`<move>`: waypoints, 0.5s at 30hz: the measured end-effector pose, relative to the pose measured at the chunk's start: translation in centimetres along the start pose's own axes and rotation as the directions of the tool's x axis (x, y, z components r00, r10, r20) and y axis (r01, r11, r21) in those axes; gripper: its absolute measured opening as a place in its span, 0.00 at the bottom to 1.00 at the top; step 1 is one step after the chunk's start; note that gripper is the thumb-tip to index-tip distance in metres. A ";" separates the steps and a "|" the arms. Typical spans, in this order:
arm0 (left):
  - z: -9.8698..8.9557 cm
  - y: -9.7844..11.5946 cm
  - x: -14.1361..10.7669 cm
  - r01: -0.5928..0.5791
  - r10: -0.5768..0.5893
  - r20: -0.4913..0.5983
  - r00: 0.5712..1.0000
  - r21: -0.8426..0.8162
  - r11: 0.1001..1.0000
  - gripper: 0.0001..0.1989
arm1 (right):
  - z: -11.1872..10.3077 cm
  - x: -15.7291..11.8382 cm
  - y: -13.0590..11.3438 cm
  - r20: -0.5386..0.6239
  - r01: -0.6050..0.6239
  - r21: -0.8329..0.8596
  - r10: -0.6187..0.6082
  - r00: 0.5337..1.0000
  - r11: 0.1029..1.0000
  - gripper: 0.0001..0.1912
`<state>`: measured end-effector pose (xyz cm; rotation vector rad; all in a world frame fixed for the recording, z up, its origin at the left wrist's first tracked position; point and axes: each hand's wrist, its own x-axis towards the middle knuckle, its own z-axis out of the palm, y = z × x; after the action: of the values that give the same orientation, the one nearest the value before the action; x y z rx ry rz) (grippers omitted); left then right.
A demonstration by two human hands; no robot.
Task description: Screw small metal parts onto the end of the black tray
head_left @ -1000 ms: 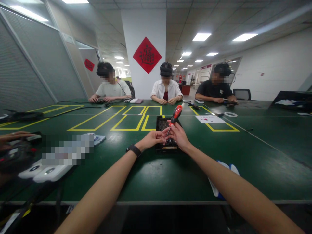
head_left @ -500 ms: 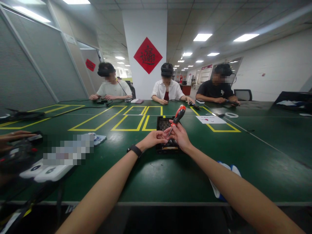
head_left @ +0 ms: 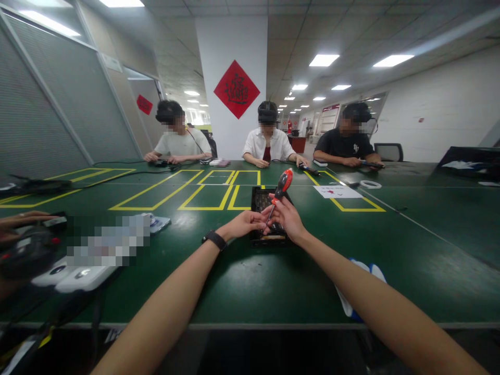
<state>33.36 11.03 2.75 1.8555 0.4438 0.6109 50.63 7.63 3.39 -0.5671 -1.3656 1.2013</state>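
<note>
A screwdriver (head_left: 283, 185) with a red and black handle stands tilted in my right hand (head_left: 287, 216), its handle up and its thin shaft pointing down to the left. My left hand (head_left: 246, 224) is pinched close to the shaft's tip, its fingertips meeting those of my right hand. Whatever is between the left fingertips is too small to make out. Both hands are over a black box (head_left: 269, 242) on the green table (head_left: 234, 281). Small dark compartments or parts show inside the box, partly hidden by my hands.
White and blue gloves or cloth (head_left: 346, 302) lie under my right forearm. At the left are a white device (head_left: 84, 276) and a co-worker's hand (head_left: 29, 216) with a dark tool. Three people sit across the table. A paper sheet (head_left: 338, 191) and a tape ring (head_left: 371, 184) lie at the right.
The screwdriver handle has shifted slightly left and down, with my right hand still round it. My left hand stays almost in place. The co-worker's hand at the left has moved slightly.
</note>
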 end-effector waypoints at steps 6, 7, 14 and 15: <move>0.4 -0.1 0.3 -0.016 0.013 -0.088 0.996 -0.032 0.999 0.14 | 0.2 0.0 -0.3 -0.050 0.029 -0.019 -0.030 0.998 0.999 0.21; 0.5 -0.1 0.3 -0.019 0.016 -0.105 0.994 -0.029 0.999 0.14 | 0.2 0.0 -0.3 -0.052 0.031 -0.017 -0.032 0.998 0.999 0.21; 0.6 0.3 0.1 -0.034 0.033 -0.039 0.999 0.000 0.999 0.13 | 0.1 0.0 -0.2 -0.021 0.010 0.011 -0.010 1.000 1.000 0.20; 0.5 0.4 0.1 -0.033 0.033 -0.022 0.999 -0.003 0.999 0.13 | 0.1 -0.1 -0.3 -0.016 0.003 0.013 -0.003 1.000 1.000 0.19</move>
<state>33.75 10.52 3.00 1.8577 0.4276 0.6543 50.61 7.45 3.61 -0.5635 -1.3438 1.2002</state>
